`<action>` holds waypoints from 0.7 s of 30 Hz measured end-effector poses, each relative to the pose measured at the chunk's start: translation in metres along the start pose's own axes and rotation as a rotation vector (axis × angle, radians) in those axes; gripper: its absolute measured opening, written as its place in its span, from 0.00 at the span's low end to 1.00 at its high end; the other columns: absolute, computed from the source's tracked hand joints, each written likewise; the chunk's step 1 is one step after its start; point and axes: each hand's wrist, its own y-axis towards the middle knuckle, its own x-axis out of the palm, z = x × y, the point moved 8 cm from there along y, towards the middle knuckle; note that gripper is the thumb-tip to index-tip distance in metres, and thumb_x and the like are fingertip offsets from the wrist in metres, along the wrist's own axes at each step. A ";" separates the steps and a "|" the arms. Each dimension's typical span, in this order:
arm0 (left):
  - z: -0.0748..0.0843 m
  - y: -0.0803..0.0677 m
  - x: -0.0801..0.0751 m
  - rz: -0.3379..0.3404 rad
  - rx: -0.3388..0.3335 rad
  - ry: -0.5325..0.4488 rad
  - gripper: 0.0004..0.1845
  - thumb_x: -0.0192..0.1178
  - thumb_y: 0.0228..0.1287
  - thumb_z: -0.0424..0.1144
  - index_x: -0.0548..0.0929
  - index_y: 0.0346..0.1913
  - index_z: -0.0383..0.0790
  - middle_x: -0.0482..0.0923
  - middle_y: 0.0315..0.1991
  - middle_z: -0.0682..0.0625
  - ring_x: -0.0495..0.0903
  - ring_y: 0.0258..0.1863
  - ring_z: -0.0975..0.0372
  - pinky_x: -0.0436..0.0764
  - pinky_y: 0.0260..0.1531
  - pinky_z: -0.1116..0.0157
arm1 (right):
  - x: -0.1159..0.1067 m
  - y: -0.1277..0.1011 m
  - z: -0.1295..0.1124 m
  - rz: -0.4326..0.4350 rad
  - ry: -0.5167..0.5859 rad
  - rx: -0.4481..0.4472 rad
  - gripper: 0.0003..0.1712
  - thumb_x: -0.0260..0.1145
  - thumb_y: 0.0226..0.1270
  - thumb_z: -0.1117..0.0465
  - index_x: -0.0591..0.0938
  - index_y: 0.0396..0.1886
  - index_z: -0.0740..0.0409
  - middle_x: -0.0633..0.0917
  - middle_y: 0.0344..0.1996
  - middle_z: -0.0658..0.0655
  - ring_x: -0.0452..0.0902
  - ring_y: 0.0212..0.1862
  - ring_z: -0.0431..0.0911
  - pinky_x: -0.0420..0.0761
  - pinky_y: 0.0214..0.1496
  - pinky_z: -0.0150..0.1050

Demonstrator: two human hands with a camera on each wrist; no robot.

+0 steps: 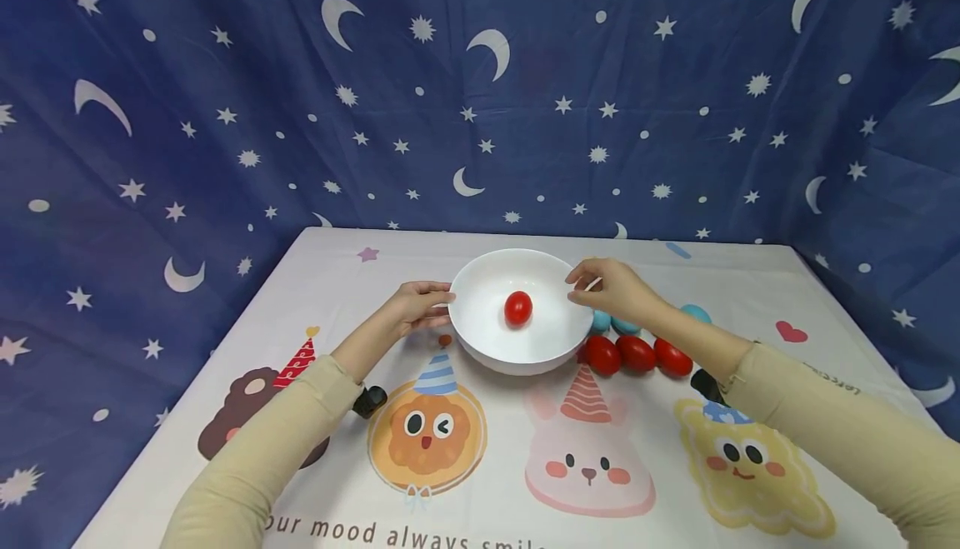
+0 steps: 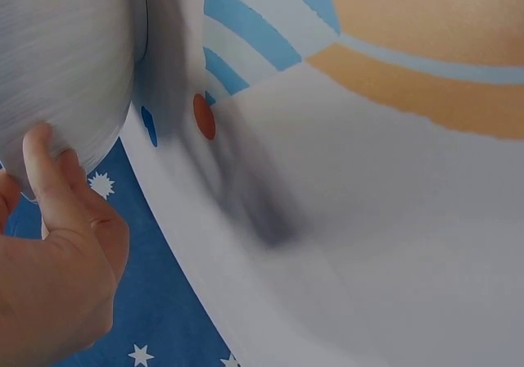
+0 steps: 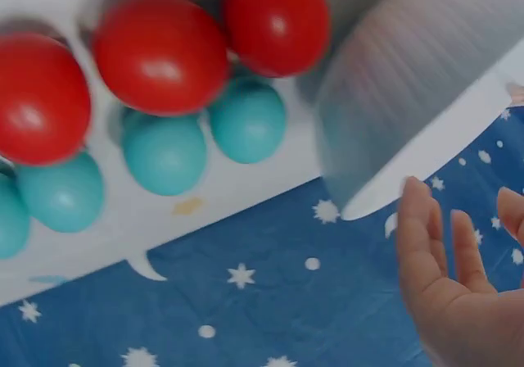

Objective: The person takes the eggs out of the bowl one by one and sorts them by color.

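A white bowl [image 1: 480,341] is in the middle of the head view, with one red egg-shaped piece [image 1: 518,309] inside. My left hand [image 1: 422,306] grips the bowl at its left edge. In the left wrist view, the fingers [image 2: 49,178] lie against the bowl's outer wall [image 2: 74,64]. My right hand [image 1: 611,289] is at the right rim with its fingers loosely bent. The right wrist view shows a gap between this hand [image 3: 458,293] and the bowl [image 3: 401,88], and nothing in its fingers.
Right of the bowl, several red egg-shaped pieces [image 1: 636,354] lie in a row. Smaller light-blue ones [image 3: 164,156] lie behind them. A cartoon-printed white cloth [image 1: 337,482] covers the table. Behind it hangs a dark blue curtain [image 1: 525,116] with moons and stars.
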 end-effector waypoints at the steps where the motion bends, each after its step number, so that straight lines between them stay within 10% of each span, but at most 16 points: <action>1: 0.000 0.000 0.000 0.001 -0.001 -0.001 0.24 0.58 0.65 0.34 0.71 0.64 0.37 0.73 0.57 0.41 0.81 0.28 0.67 0.87 0.35 0.72 | 0.002 0.003 -0.003 -0.018 -0.009 0.005 0.17 0.65 0.61 0.64 0.79 0.48 0.68 0.82 0.40 0.65 0.79 0.41 0.55 0.87 0.46 0.43; 21: 0.001 -0.001 0.000 -0.002 -0.007 0.013 0.24 0.58 0.65 0.34 0.71 0.64 0.38 0.74 0.55 0.40 0.81 0.30 0.67 0.87 0.32 0.74 | 0.028 0.059 -0.028 -0.292 -0.087 0.159 0.25 0.64 0.64 0.60 0.74 0.60 0.64 0.78 0.52 0.66 0.77 0.51 0.58 0.86 0.51 0.44</action>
